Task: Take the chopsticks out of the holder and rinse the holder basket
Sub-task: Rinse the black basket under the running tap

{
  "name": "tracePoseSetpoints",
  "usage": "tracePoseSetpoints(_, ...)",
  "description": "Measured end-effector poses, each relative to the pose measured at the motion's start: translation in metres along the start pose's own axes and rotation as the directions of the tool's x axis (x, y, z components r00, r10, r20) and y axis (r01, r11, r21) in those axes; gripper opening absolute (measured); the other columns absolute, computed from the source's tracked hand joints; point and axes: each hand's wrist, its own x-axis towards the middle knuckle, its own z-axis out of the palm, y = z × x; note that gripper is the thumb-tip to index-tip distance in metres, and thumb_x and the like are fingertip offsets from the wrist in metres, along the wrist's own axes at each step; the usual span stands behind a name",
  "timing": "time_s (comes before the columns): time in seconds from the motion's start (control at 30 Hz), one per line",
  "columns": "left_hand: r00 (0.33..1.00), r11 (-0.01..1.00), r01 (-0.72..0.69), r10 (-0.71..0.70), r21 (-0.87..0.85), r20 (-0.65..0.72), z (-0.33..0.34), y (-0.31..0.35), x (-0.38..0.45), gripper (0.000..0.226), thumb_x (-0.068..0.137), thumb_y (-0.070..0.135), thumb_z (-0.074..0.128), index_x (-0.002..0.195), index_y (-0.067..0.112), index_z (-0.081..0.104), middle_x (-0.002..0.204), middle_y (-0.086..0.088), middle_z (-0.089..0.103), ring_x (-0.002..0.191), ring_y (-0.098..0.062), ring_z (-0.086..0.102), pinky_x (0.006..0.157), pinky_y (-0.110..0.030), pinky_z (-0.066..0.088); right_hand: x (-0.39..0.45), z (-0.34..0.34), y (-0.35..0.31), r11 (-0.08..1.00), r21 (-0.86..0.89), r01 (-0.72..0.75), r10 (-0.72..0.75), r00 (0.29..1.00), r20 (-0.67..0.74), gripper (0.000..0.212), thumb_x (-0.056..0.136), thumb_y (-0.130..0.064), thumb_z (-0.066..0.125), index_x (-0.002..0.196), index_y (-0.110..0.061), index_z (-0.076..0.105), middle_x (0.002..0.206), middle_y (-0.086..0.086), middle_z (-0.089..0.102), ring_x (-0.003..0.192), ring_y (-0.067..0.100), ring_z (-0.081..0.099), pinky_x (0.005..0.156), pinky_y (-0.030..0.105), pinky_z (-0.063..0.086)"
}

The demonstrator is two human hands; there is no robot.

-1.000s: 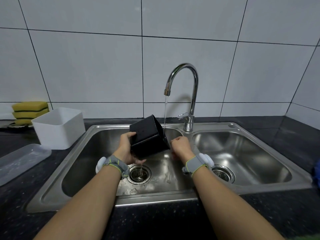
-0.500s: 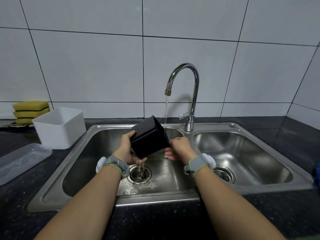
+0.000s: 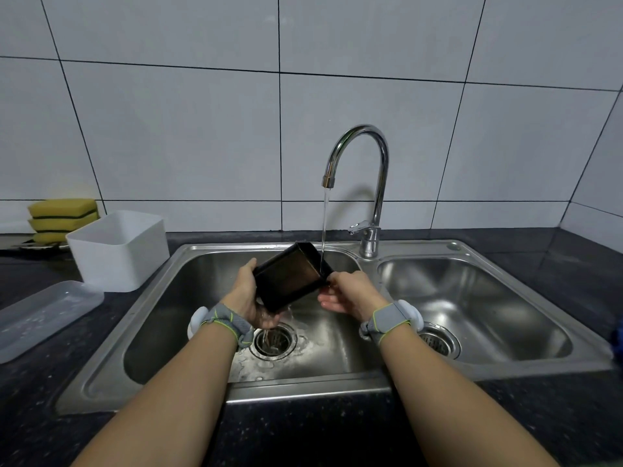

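Black, square-sided holder basket (image 3: 290, 276), glossy and wet, walls plain and dark, held above the left bowl of the steel sink (image 3: 161, 335), just over the drain (image 3: 274, 342). Tilted well off upright: long axis running from lower left near the drain up toward the faucet (image 3: 365, 183), far end raised and pointing up and away toward the tiled wall. Water stream (image 3: 324, 224) falling from the spout onto the upper right edge of the basket and running off below into the drain. Left hand (image 3: 247, 294) wrapped around the lower left side, fingers curled under it. Right hand (image 3: 350, 291) pinching the right corner with thumb and fingertips, remaining fingers loosely extended beneath. White tub (image 3: 119, 251), sponges (image 3: 62, 217) and clear lid (image 3: 43, 315) on the counter to the left.
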Motion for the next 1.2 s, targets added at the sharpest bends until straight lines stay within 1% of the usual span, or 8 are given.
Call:
tracePoseSetpoints(0.2, 0.998, 0.999, -0.037, 0.037, 0.006, -0.06, 0.0, -0.002, 0.0, 0.054, 0.079, 0.068, 0.048, 0.085, 0.015, 0.054, 0.083, -0.013, 0.058, 0.068, -0.031, 0.056, 0.065, -0.031, 0.045, -0.004, -0.001, -0.003, 0.997, 0.012, -0.07, 0.07, 0.997, 0.04, 0.02, 0.095, -0.015, 0.05, 0.081, -0.001, 0.053, 0.07, 0.015, 0.061, 0.057, 0.026, 0.065, 0.043, 0.032, 0.057)
tracePoseSetpoints(0.3, 0.998, 0.999, -0.014, 0.016, 0.037, -0.058, -0.001, -0.001, -0.002, 0.054, 0.075, 0.067, 0.045, 0.077, 0.013, 0.053, 0.069, -0.011, 0.056, 0.061, -0.028, 0.054, 0.061, -0.027, 0.044, -0.004, -0.002, -0.004, 0.998, 0.025, -0.062, 0.063, 0.998, -0.023, 0.014, 0.098, -0.016, 0.048, 0.096, -0.002, 0.047, 0.075, 0.013, 0.049, 0.058, 0.03, 0.061, 0.04, 0.036, 0.056)
tracePoseSetpoints(0.43, 0.998, 0.996, 0.047, -0.044, 0.08, -0.048, -0.001, -0.002, -0.007, 0.061, 0.073, 0.071, 0.041, 0.071, 0.011, 0.05, 0.054, -0.009, 0.053, 0.049, -0.026, 0.054, 0.055, -0.023, 0.044, -0.002, -0.005, -0.004, 0.997, 0.054, -0.052, 0.055, 0.996, -0.063, 0.015, 0.1, -0.01, 0.043, 0.113, -0.003, 0.043, 0.085, 0.016, 0.051, 0.06, 0.032, 0.059, 0.057, 0.047, 0.057)
tracePoseSetpoints(0.53, 0.997, 0.994, 0.065, -0.061, 0.084, -0.05, -0.003, -0.003, -0.007, 0.074, 0.075, 0.082, 0.032, 0.074, 0.011, 0.05, 0.056, -0.01, 0.057, 0.051, -0.025, 0.055, 0.063, -0.023, 0.038, 0.001, -0.006, -0.003, 0.992, 0.118, -0.04, 0.049, 0.996, -0.076, 0.019, 0.1, -0.005, 0.039, 0.119, -0.003, 0.042, 0.095, 0.02, 0.053, 0.058, 0.032, 0.06, 0.038, 0.037, 0.054)
tracePoseSetpoints(0.63, 0.996, 0.996, 0.066, -0.062, 0.063, -0.066, -0.004, -0.003, -0.008, 0.083, 0.073, 0.09, 0.023, 0.076, 0.011, 0.05, 0.064, -0.011, 0.059, 0.052, -0.024, 0.053, 0.061, -0.023, 0.042, 0.005, -0.007, -0.001, 0.992, 0.118, -0.038, 0.049, 0.994, -0.093, 0.017, 0.1, -0.002, 0.04, 0.116, 0.0, 0.043, 0.077, 0.018, 0.051, 0.043, 0.028, 0.061, 0.033, 0.032, 0.052)
tracePoseSetpoints(0.9, 0.993, 0.998, -0.018, 0.025, 0.06, -0.116, -0.007, -0.004, -0.005, 0.077, 0.074, 0.087, 0.028, 0.072, 0.013, 0.046, 0.048, -0.006, 0.05, 0.037, -0.018, 0.046, 0.052, -0.021, 0.042, 0.004, -0.004, 0.0, 0.994, 0.111, -0.016, 0.025, 0.997, -0.073, 0.005, 0.097, 0.001, 0.043, 0.102, 0.003, 0.045, 0.073, 0.016, 0.046, 0.057, 0.032, 0.06, 0.039, 0.036, 0.054)
tracePoseSetpoints(1.03, 0.996, 0.994, -0.034, 0.042, 0.101, -0.079, -0.008, -0.004, -0.003, 0.073, 0.077, 0.083, 0.031, 0.074, 0.012, 0.047, 0.061, -0.01, 0.05, 0.039, -0.019, 0.047, 0.049, -0.022, 0.043, 0.005, -0.005, 0.0, 0.994, 0.102, -0.029, 0.037, 0.996, -0.08, 0.013, 0.096, -0.002, 0.044, 0.083, -0.001, 0.047, 0.066, 0.012, 0.04, 0.052, 0.029, 0.057, 0.034, 0.032, 0.052)
tracePoseSetpoints(1.2, 0.997, 0.986, -0.023, 0.035, 0.167, -0.068, -0.009, -0.003, -0.004, 0.062, 0.079, 0.072, 0.038, 0.071, 0.011, 0.046, 0.06, -0.01, 0.047, 0.038, -0.019, 0.047, 0.051, -0.02, 0.04, 0.005, -0.006, -0.001, 0.998, 0.04, -0.038, 0.041, 0.996, -0.079, 0.011, 0.091, -0.009, 0.046, 0.084, -0.002, 0.049, 0.059, 0.012, 0.045, 0.05, 0.026, 0.058, 0.041, 0.029, 0.054)
